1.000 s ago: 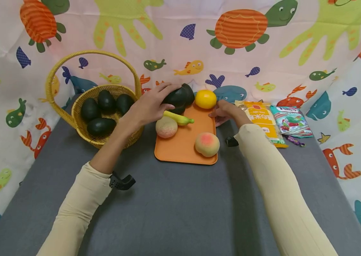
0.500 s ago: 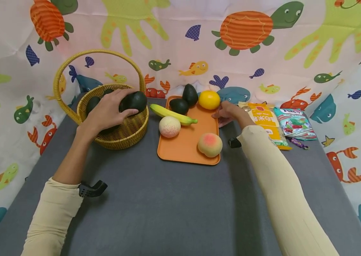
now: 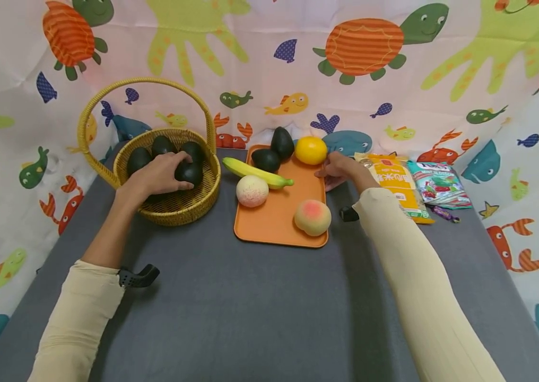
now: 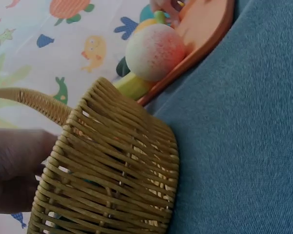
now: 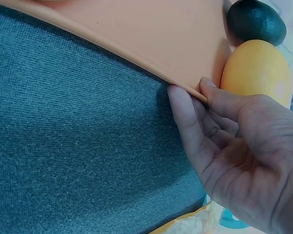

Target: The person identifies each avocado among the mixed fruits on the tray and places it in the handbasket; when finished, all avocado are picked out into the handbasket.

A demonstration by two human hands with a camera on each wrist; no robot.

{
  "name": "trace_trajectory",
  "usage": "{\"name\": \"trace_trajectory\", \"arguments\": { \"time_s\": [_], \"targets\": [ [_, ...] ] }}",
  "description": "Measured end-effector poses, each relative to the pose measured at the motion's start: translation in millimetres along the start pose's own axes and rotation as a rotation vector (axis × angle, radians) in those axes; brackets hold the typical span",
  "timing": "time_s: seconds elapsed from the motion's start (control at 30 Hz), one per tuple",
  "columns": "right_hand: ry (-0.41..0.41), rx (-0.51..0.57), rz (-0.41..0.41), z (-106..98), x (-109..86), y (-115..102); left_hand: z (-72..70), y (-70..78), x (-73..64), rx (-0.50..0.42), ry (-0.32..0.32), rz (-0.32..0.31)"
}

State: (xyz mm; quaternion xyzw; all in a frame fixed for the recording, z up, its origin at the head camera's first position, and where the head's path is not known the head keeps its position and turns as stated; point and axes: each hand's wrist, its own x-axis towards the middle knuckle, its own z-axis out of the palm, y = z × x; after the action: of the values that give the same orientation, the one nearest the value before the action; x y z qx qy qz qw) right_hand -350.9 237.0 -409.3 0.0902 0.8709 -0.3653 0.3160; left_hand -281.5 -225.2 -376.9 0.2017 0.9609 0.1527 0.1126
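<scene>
My left hand [image 3: 155,174] is inside the yellow wicker basket [image 3: 183,213], fingers and thumb around a dark green avocado [image 3: 189,173]. Several more avocados [image 3: 162,145] lie about it in there. In the left wrist view the basket wall [image 4: 112,161] hides the held avocado. My right hand [image 3: 342,168] pinches the right edge of an orange tray [image 3: 281,231] between thumb and fingers, clearly seen in the right wrist view [image 5: 249,141]. Beside that thumb sits a yellow lemon [image 5: 256,70]. Two avocados [image 3: 274,151], a banana [image 3: 264,175] and two peaches [image 3: 313,217] are also on the tray.
The basket's tall handle [image 3: 145,80] arches above its opening. Right of the tray lie a yellow food packet [image 3: 393,183], a teal candy bag [image 3: 438,184] and a purple wrapped candy [image 3: 443,213]. A printed cloth [image 3: 250,48] hangs behind the grey table [image 3: 250,307].
My left hand has carried an avocado leftward from the tray to the basket and lowered it among the others. My right hand has stayed at the tray's edge.
</scene>
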Motion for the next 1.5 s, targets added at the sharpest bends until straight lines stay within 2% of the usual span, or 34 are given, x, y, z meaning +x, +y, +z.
{"name": "trace_trajectory", "arguments": {
  "time_s": [0.13, 0.6, 0.97, 1.13, 1.3, 1.5],
  "targets": [
    [0.000, 0.004, 0.000, -1.0, -1.7, -1.0, -1.9, -0.1, 3.0, 0.043, -0.049, 0.031],
    [-0.007, 0.017, -0.002, 1.0, -1.5, 1.7, -6.6, 9.5, -1.4, 0.059, -0.042, 0.057],
    [0.003, 0.019, -0.010, 1.3, -2.3, 1.4, -14.1, 16.8, -5.2, 0.043, -0.033, 0.039],
    [-0.001, 0.021, -0.015, 2.1, -0.7, 2.6, -13.6, 20.7, -7.8, 0.029, 0.006, 0.044],
    [0.013, 0.018, -0.017, 2.3, 0.5, 3.9, -13.1, 28.9, -7.1, 0.015, 0.096, 0.072],
    [0.004, 0.023, -0.021, 2.5, 3.4, 4.4, -15.5, 46.7, 1.2, -0.005, 0.207, 0.122]
  ]
}}
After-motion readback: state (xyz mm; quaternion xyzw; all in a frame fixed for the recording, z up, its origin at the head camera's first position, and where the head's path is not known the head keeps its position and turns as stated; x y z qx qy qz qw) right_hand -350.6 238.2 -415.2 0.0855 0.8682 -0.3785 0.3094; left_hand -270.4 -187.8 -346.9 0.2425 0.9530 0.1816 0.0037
